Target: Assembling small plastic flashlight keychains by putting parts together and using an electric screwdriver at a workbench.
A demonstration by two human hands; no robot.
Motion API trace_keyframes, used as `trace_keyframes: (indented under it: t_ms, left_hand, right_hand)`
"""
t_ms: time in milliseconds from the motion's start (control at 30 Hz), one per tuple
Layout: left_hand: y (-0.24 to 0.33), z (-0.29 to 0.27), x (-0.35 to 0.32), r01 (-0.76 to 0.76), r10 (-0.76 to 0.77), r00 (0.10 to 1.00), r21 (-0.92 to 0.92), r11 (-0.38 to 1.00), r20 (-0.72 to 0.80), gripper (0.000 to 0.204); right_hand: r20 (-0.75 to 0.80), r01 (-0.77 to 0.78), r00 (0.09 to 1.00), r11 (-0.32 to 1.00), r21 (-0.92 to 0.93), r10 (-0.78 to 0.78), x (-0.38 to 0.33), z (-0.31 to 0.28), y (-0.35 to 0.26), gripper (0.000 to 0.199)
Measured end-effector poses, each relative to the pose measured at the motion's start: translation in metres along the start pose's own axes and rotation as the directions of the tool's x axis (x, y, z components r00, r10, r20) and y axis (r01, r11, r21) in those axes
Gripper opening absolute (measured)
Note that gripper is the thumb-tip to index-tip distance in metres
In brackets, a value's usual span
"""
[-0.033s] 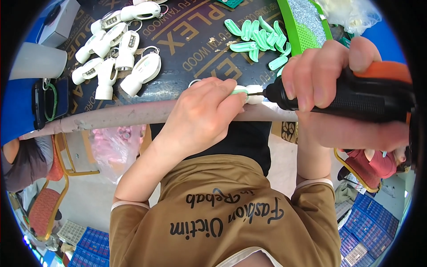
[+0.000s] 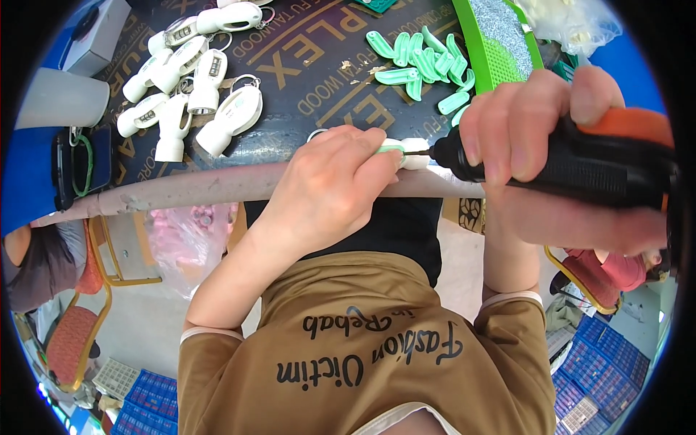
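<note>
At the near edge of the table, my left hand [image 2: 330, 177] is closed around a small white key-ring flashlight [image 2: 415, 154]. A mint-green cover piece [image 2: 392, 147] shows on the flashlight beside my fingertips; my hand hides most of the rest. My right hand [image 2: 518, 127] grips a black and orange electric screwdriver [image 2: 587, 156], held nearly level. Its thin bit points left and meets the flashlight by the green piece. Several loose mint-green covers [image 2: 428, 61] lie in a pile beyond my hands.
White key-ring flashlights [image 2: 206, 80] lie grouped at the far left. A green tray [image 2: 507, 43] of small silvery screws stands at the far right, near a clear plastic bag [image 2: 573, 25]. At left are a white cup [image 2: 65, 101] and a phone [image 2: 87, 163]. People sit on both sides.
My right hand and the back end of the screwdriver have dipped very slightly. The left hand and the flashlight stay where they were.
</note>
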State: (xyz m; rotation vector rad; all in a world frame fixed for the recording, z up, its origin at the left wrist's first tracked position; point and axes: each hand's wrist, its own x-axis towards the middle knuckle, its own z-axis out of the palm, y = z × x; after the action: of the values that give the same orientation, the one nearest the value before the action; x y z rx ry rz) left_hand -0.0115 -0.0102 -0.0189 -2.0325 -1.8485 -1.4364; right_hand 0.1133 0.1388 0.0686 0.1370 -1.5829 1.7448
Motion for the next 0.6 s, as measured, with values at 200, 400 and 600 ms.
trace_keyframes:
  t_ms: [200, 400, 600]
  left_hand:
    - [0.002, -0.001, 0.003, 0.031, -0.031, 0.999, -0.013, 0.999, 0.022, 0.031]
    - [0.000, 0.000, 0.002, 0.026, -0.026, 1.000, -0.014, 1.000, -0.008, 0.030]
    - [0.007, -0.008, 0.003, 0.193, -0.203, 0.978, -0.146, 0.970, -0.056, 0.036]
  right_hand:
    - [-0.035, 0.016, 0.999, 0.998, 0.057, -0.014, -0.005, 0.000, 0.000, 0.092]
    - [-0.076, 0.064, 0.996, 0.993, 0.104, -0.056, 0.005, -0.019, 0.002, 0.090]
    - [-0.284, 0.169, 0.905, 0.879, -0.447, -0.318, 0.010, -0.038, 0.018, 0.070]
